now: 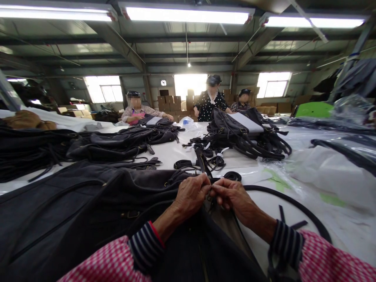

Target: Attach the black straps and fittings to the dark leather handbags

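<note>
A large black bag (129, 231) lies right in front of me, with a brass buckle on its side and long handles. My left hand (192, 194) is closed in a pinch over the bag's near right edge. My right hand (236, 197) pinches at the same spot, its fingertips meeting those of the left. What sits between the fingertips is small and mostly hidden. Just below them a bit of metal hardware shows at the bag's opening. Beyond my hands a dark strap (202, 159) stands up, and a coiled strap (233, 176) lies close to the right hand.
Black bags are stacked at the left (117, 143), and a taller pile of bags (246, 131) sits at the back right. Bundled straps (217, 158) lie mid-table. Clear plastic sheeting (331, 172) covers the right side. Several co-workers stand or sit across the table.
</note>
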Motion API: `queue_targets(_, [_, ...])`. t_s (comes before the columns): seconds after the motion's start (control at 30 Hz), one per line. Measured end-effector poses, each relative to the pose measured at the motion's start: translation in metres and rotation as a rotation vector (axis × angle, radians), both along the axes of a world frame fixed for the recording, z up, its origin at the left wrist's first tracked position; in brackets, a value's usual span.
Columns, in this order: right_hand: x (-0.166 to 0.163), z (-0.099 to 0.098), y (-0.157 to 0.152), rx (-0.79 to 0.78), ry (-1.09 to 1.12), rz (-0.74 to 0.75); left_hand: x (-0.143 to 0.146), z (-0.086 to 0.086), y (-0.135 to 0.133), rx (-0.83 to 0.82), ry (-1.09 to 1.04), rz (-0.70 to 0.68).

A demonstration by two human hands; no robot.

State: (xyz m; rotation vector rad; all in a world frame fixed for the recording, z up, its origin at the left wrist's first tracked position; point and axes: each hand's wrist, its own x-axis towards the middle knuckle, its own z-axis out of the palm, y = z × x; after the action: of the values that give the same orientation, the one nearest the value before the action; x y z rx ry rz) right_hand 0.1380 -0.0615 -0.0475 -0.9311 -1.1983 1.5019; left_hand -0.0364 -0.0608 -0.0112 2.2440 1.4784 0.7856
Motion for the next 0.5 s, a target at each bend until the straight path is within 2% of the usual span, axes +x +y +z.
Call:
queue_targets(0.33, [-0.0025,-0.0053,0.0043,-0.073,0.066,0.031,0.0050,-0.0059,-0.0029,0.026,-0.036,0.034])
queue_targets(0.5, [0.0000,-0.0068,0.0069,-0.099,0.012,0.075,0.0029,-0.0070,-0.0023,0.012,-0.031,0.005])
